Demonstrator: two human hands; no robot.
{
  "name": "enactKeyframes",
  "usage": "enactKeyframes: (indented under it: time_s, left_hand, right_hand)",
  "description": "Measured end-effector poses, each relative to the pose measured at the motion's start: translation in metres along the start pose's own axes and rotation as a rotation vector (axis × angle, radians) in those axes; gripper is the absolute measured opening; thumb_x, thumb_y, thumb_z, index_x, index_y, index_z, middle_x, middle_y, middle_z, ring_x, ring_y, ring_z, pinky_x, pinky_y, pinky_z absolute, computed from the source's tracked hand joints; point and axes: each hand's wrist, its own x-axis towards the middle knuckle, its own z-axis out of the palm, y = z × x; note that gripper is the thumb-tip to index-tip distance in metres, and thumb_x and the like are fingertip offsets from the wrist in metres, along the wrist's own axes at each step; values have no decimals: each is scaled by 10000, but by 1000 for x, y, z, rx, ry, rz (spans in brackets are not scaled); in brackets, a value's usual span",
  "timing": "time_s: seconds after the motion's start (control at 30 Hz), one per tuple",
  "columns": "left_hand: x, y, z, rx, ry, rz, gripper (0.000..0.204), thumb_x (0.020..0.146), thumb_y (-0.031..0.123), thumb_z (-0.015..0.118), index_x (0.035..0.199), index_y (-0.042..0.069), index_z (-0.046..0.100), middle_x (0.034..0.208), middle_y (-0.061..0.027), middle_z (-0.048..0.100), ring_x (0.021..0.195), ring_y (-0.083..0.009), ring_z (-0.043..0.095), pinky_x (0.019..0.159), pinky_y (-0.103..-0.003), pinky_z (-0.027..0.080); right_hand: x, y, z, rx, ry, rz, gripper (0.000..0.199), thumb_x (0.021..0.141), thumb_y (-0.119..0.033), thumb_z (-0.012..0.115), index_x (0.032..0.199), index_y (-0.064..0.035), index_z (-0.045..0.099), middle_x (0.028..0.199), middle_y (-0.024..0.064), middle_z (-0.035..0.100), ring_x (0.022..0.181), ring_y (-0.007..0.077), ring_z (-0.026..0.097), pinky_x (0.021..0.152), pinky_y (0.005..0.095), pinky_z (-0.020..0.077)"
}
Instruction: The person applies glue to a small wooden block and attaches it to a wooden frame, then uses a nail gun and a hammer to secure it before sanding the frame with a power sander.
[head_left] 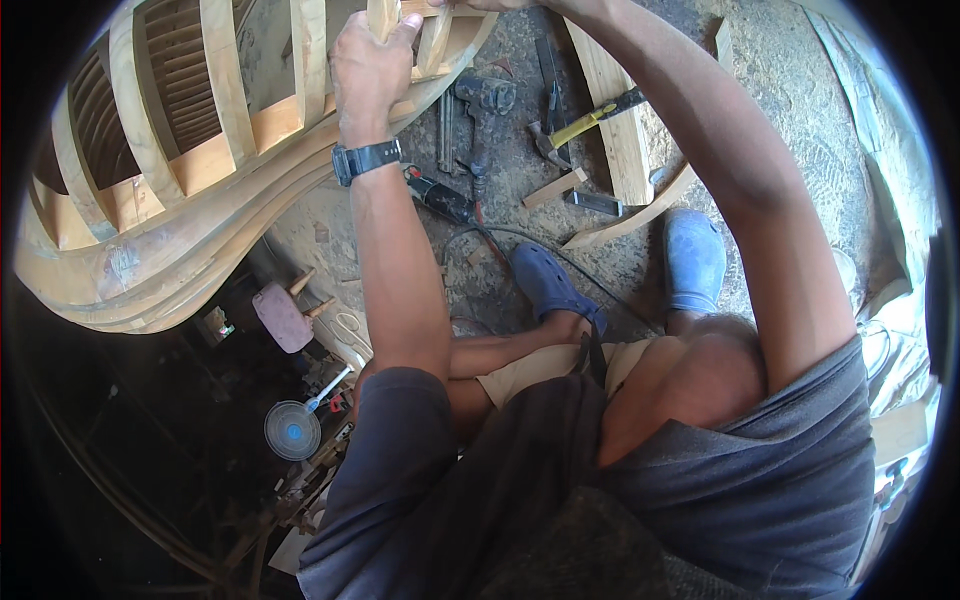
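Observation:
My left hand [368, 62], with a watch on the wrist, is closed around a pale wooden piece [383, 18] at the top edge of the head view. Beside it stands a large curved wooden frame [200, 225] with several upright ribs [228, 85], much like a boat's hull. My right arm reaches up and over to the same spot. Only a part of my right hand [497, 4] shows at the upper edge, close to another short wooden upright [434, 42]. Its fingers are mostly cut off, so what it holds cannot be made out.
On the dusty floor lie a hammer [590, 122] with a yellow handle, a plank [612, 120], a corded power tool [440, 195], a metal clamp-like tool [485, 97] and a curved wood strip [640, 212]. A fan [292, 430] stands lower left; plastic sheeting [880, 130] hangs at right.

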Motion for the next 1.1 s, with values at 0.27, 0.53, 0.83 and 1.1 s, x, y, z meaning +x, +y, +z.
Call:
enactKeyframes:
  time_s: [0.27, 0.53, 0.83, 1.1]
  left_hand:
    - [-4, 2, 33, 29, 282, -63, 393, 886, 334, 758, 1035, -22, 680, 954, -242, 733, 921, -422, 705, 848, -477, 527]
    - [-2, 1, 38, 99, 313, -76, 419, 888, 349, 757, 1050, -26, 665, 968, -240, 732, 935, -433, 702, 877, -488, 521]
    - [-1, 0, 33, 107, 274, -65, 424, 886, 351, 759, 1050, -29, 664, 981, -245, 733, 943, -432, 706, 865, -489, 532]
    - [-3, 11, 47, 148, 362, -140, 442, 870, 346, 775, 1023, -48, 647, 954, -269, 726, 925, -447, 707, 836, -506, 538]
  right_hand:
    - [-1, -5, 1, -31, 13, 11, 194, 987, -147, 579, 1034, 6, 688, 1039, 209, 677, 1056, 413, 627, 930, 472, 506]
    - [2, -1, 0, -43, -22, 23, 202, 978, -154, 591, 1066, -9, 701, 1024, 204, 695, 1022, 390, 654, 914, 459, 520]
    - [23, 14, -16, 57, -246, 56, 214, 921, -121, 622, 1061, -18, 746, 925, 179, 721, 884, 321, 670, 817, 408, 524]
    - [16, 23, -13, 19, -192, -56, 180, 935, -176, 620, 910, -9, 684, 860, 195, 676, 839, 369, 638, 780, 444, 505]
